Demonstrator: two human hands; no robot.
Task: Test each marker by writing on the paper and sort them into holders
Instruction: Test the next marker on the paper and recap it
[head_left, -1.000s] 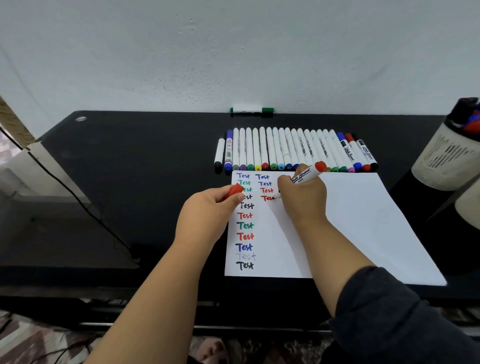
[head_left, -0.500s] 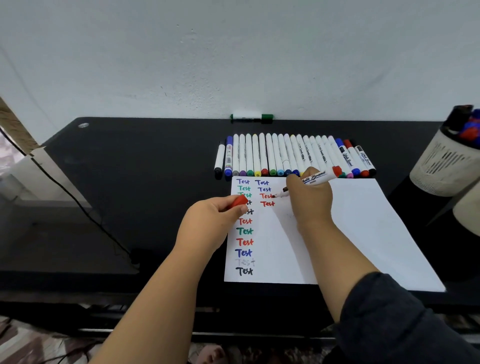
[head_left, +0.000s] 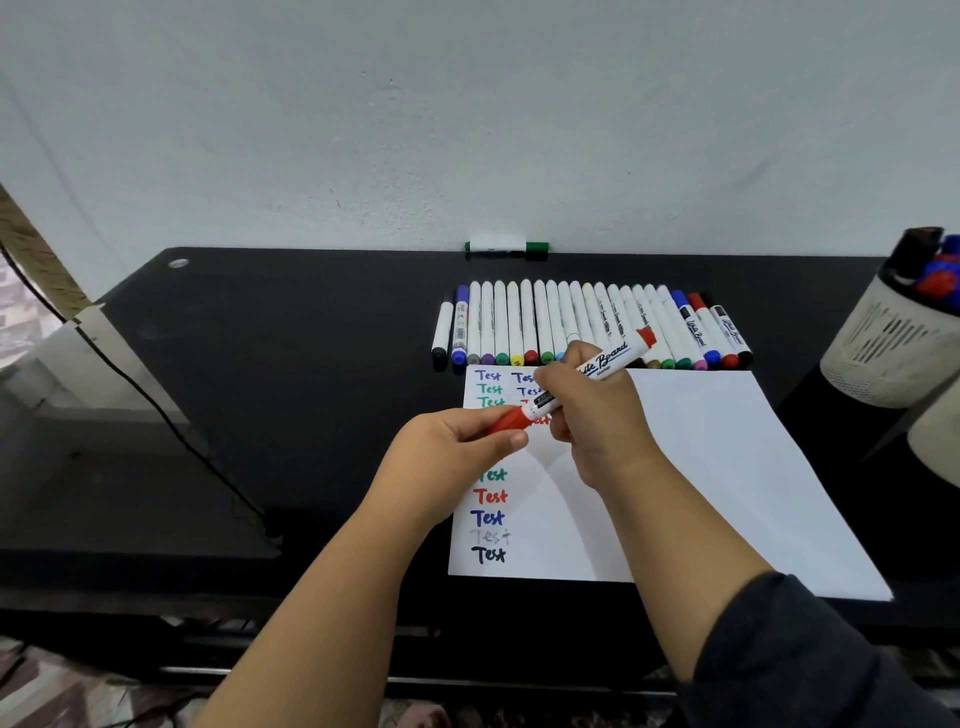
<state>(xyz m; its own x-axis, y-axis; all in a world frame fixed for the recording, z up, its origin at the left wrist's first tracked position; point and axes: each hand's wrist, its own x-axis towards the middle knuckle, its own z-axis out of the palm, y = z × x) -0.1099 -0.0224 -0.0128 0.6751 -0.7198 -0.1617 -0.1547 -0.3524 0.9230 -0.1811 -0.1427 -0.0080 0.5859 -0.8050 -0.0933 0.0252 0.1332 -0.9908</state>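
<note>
Both hands meet above the upper left part of the white paper (head_left: 701, 467), which lies flat on the black worktop (head_left: 291, 364). The right hand (head_left: 597, 421) curls its fingers around the barrel of a white whiteboard marker (head_left: 602, 364) with a red end; the marker is tilted, its red end raised toward the far right and its writing end pointing down to the left. The left hand (head_left: 447, 447) pinches a red cap (head_left: 506, 421) between thumb and fingers, and the cap sits right at the marker's writing end, touching it; whether it is fully seated cannot be told. On the paper, columns of the word "Test" run down the left edge in blue, green, red, grey and black, partly hidden by the hands. Just beyond the paper's far edge lies a row of markers (head_left: 545, 327), side by side, white barrels with coloured caps facing the person. A single green-capped marker (head_left: 506, 247) lies crosswise at the back of the worktop against the wall. At the right edge stands a pale slotted holder (head_left: 883, 343) containing markers with red and blue caps, and a second pale holder (head_left: 935, 436) is partly visible just nearer.
</note>
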